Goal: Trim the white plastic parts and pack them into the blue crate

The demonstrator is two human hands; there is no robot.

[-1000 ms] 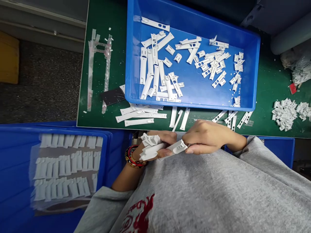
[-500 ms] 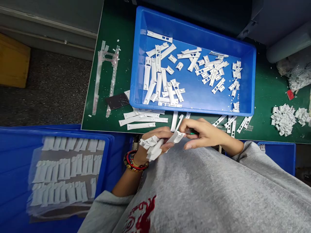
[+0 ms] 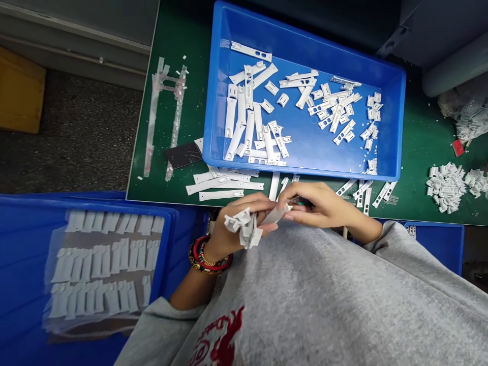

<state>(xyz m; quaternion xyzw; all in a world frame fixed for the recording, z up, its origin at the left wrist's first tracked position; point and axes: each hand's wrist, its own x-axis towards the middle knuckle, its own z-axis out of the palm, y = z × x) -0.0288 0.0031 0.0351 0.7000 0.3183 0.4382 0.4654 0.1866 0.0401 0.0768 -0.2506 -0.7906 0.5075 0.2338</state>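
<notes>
My left hand [image 3: 232, 229] is closed around several white plastic parts [image 3: 248, 231], whose ends stick out over the palm toward me. One more white strip [image 3: 277, 214] rises between my two hands. The fingers of my right hand [image 3: 314, 205] pinch the upper end of that strip. Something dark with a bit of green [image 3: 304, 202] shows inside the curl of my right hand, mostly hidden. Just beyond both hands, long white strips [image 3: 229, 183] lie along the near edge of the green table [image 3: 194, 117].
A blue bin [image 3: 305, 173] on the table holds loose white strips and small clips. To the right sits a pile of small white clips [image 3: 445, 187] near a red piece [image 3: 457, 148]. At lower left, a blue crate [image 3: 23, 244] contains rows of white parts [image 3: 91, 259] on plastic film.
My right hand has closed its thumb and fingers onto the white strip. The strip and the parts in my left hand have turned, and the view has shifted slightly.
</notes>
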